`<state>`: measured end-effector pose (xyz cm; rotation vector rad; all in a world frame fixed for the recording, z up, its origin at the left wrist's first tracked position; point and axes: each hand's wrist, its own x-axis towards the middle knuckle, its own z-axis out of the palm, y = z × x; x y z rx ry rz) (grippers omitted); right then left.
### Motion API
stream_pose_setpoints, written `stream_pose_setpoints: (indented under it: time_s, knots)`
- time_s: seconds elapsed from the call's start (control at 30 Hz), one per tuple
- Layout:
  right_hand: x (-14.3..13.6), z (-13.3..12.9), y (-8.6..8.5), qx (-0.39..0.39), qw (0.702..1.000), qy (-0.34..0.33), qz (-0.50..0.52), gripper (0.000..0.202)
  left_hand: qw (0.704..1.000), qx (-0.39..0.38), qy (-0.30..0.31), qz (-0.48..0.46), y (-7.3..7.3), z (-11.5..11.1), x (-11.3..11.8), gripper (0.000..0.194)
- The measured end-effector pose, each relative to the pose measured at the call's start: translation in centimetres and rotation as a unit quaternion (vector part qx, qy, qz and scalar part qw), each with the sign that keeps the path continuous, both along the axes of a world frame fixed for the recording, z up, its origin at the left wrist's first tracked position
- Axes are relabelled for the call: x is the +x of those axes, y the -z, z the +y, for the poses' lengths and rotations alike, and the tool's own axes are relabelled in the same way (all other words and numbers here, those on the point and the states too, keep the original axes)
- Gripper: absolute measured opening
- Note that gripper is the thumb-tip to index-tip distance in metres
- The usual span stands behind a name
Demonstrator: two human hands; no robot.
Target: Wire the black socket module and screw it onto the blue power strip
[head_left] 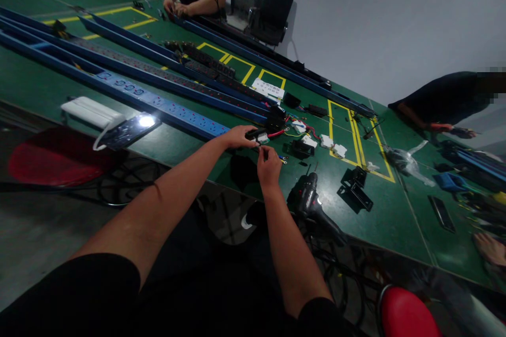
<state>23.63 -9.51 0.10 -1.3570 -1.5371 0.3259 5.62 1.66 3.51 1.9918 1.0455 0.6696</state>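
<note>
My left hand is closed around a small black part at the near end of a long blue power strip. Just to its right, my right hand pinches its fingertips together close to that part; whatever lies between them is too small to make out. Red wires and white connectors spread out beyond my hands. Short leads with metal lugs stick out beside my right fingers. A black cordless drill lies at the table edge, right of my right hand.
More long blue strips stretch across the green table. Black brackets and a black box lie to the right. A lit phone rests at left beside a white power bank. Co-workers' hands work across the table and at right.
</note>
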Motion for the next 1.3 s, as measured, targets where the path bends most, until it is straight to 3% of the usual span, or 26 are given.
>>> stream_pose_setpoints:
  time_s: [0.53,0.7,0.87,0.93,1.07,1.3]
  knots:
    - [-0.2,0.2,0.2,0.020,0.999,-0.024,-0.022,0.022,0.999,-0.024,0.018,-0.020,0.0,-0.1,-0.1,0.070]
    - [-0.4,0.3,0.5,0.014,1.000,0.011,0.006,0.021,0.999,-0.024,0.019,-0.022,0.1,0.0,-0.2,0.073]
    - [-0.2,1.1,0.6,-0.045,0.995,0.026,0.088,0.024,1.000,-0.013,0.019,-0.012,0.0,0.0,-0.2,0.070]
    - [-0.1,1.6,0.7,-0.088,0.981,0.001,0.171,0.028,0.999,-0.023,0.021,-0.014,-0.1,-0.1,-0.2,0.071]
    - [0.1,2.3,0.9,-0.157,0.927,-0.065,0.334,0.035,0.999,-0.020,0.022,-0.024,-0.4,-0.3,-0.2,0.068]
    - [-0.5,2.0,1.2,-0.183,0.853,-0.094,0.480,0.035,0.999,-0.022,0.029,-0.033,-0.2,-0.2,-0.3,0.068]
